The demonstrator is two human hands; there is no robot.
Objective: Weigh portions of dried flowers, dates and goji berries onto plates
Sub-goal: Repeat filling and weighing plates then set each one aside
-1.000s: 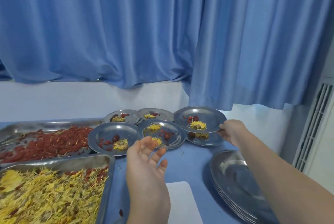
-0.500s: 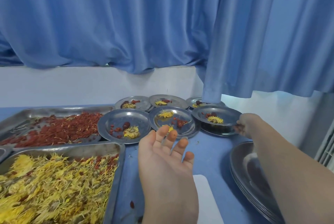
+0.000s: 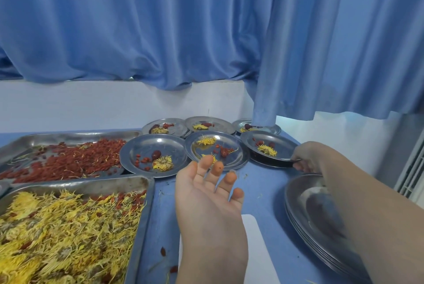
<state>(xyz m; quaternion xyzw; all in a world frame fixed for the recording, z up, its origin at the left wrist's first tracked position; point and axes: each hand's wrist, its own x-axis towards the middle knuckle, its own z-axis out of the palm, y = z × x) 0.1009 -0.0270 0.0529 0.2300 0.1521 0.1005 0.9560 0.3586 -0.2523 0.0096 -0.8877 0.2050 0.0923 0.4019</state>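
Several small steel plates with a yellow dried flower, a date and red goji berries stand in two rows on the blue table. My right hand (image 3: 307, 156) pinches the near rim of the rightmost front plate (image 3: 284, 146), which rests on another plate. My left hand (image 3: 206, 194) hovers palm up with straight fingers, empty, in front of the middle front plate (image 3: 238, 159). The left front plate (image 3: 137, 148) lies beside the goji tray (image 3: 68, 140). A tray of yellow dried flowers (image 3: 142, 182) fills the near left.
A stack of empty steel plates (image 3: 298, 201) sits at the near right under my right forearm. A white flat scale (image 3: 254, 237) lies partly hidden under my left wrist. Blue curtains hang behind, one touching the back right plate (image 3: 275, 128). Loose berries dot the table.
My right hand has carried the filled plate down from the air and set it on the plate at the right end of the front row. The left hand stayed raised and empty.
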